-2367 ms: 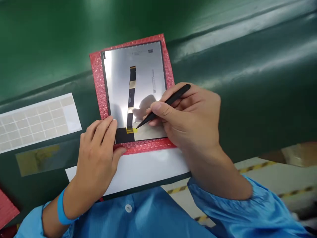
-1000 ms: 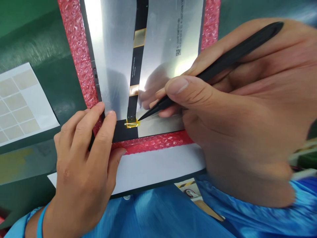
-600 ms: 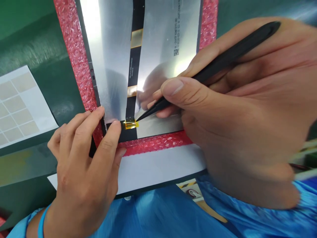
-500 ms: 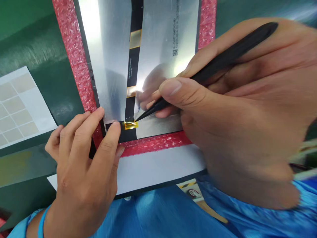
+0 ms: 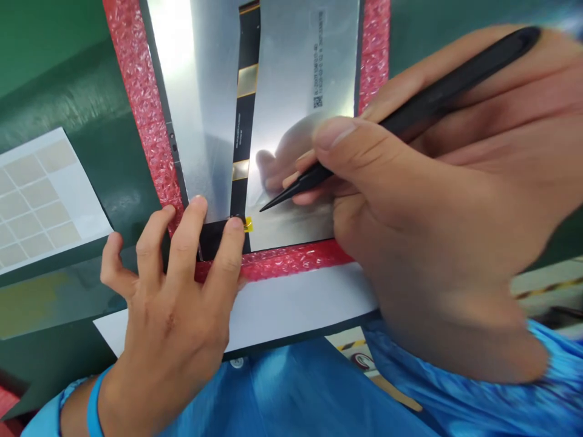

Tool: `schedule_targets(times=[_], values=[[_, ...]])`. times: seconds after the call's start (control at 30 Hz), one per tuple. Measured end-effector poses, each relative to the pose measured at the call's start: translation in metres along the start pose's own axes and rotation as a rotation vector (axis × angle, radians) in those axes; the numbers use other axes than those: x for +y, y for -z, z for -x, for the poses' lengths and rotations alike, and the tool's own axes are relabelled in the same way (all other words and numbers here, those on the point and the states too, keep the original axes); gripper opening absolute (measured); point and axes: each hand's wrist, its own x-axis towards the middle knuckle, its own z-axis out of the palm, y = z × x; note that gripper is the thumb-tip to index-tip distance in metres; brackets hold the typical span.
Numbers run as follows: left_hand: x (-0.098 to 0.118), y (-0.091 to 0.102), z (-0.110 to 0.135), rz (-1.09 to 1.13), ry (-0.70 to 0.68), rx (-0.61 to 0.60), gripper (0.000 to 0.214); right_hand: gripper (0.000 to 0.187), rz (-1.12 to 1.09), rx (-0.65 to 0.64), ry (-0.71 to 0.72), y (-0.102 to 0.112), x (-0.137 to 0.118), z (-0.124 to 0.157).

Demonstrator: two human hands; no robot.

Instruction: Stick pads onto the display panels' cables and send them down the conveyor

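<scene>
A silvery flat display panel (image 5: 291,79) lies with a black flex cable (image 5: 243,124) running down its middle. At the cable's lower end sits a small piece of yellow tape (image 5: 248,224), partly covered by a fingertip. My left hand (image 5: 177,297) has its fingers spread, the index fingertip pressing on the tape and another finger resting at the panel's lower left corner. My right hand (image 5: 437,200) is closed round black tweezers (image 5: 423,100). Their tip points down-left, just above or on the panel, right of the tape and apart from it.
Pink bubble wrap (image 5: 291,262) lies under the panel and shows along its edges. A white sheet with beige squares (image 5: 40,188) is at the left on the green mat (image 5: 86,115). White paper (image 5: 300,303) lies along the near edge.
My left hand has moved right, and its index finger now covers much of the tape. The tweezer tip has drawn away from the tape, up and to the right.
</scene>
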Motion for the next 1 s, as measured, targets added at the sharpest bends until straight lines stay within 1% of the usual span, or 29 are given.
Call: schedule_targets(times=[0.03, 0.1, 0.2, 0.33, 0.43, 0.5, 0.57, 0.6, 0.67, 0.77, 0.83, 0.87, 0.93, 1.0], values=[[0.001, -0.002, -0.001, -0.005, 0.001, 0.001, 0.047, 0.02, 0.067, 0.034, 0.049, -0.001, 0.0, 0.0], [0.004, -0.005, -0.002, -0.021, 0.014, -0.012, 0.054, 0.018, 0.145, 0.056, 0.13, -0.004, 0.0, -0.001], [0.008, -0.008, -0.003, -0.039, 0.035, -0.03, 0.059, 0.018, 0.118, 0.06, 0.181, -0.006, 0.004, -0.003], [0.009, -0.008, 0.003, -0.097, 0.055, -0.024, 0.061, 0.02, 0.028, 0.118, 0.234, -0.008, 0.018, -0.007], [0.01, -0.009, 0.01, -0.15, 0.11, 0.022, 0.059, 0.021, -0.065, 0.136, 0.236, -0.009, 0.028, -0.013], [0.009, -0.008, 0.015, -0.164, 0.14, 0.077, 0.052, 0.022, -0.13, 0.127, 0.206, -0.01, 0.031, -0.017], [0.002, -0.003, 0.02, -0.151, 0.123, 0.127, 0.041, 0.024, -0.196, 0.122, 0.173, -0.011, 0.031, -0.018], [-0.005, 0.001, 0.025, -0.139, 0.109, 0.154, 0.037, 0.024, -0.224, 0.121, 0.154, -0.011, 0.031, -0.018], [-0.029, 0.012, 0.036, -0.11, 0.094, 0.224, 0.032, 0.024, -0.271, 0.116, 0.113, -0.011, 0.028, -0.016], [-0.081, 0.028, 0.057, -0.037, 0.144, 0.361, 0.029, 0.025, -0.282, 0.043, 0.066, -0.015, 0.019, -0.007], [-0.117, 0.031, 0.065, 0.011, 0.17, 0.432, 0.028, 0.028, -0.248, -0.015, 0.066, -0.024, 0.007, 0.0], [-0.133, 0.029, 0.066, 0.02, 0.165, 0.443, 0.03, 0.029, -0.235, -0.04, 0.076, -0.031, 0.0, 0.004], [-0.155, 0.023, 0.063, 0.015, 0.129, 0.395, 0.036, 0.03, -0.226, -0.089, 0.102, -0.054, -0.013, 0.01], [-0.162, 0.017, 0.054, 0.001, 0.112, 0.298, 0.04, 0.03, -0.229, -0.172, 0.117, -0.082, -0.02, 0.012]])
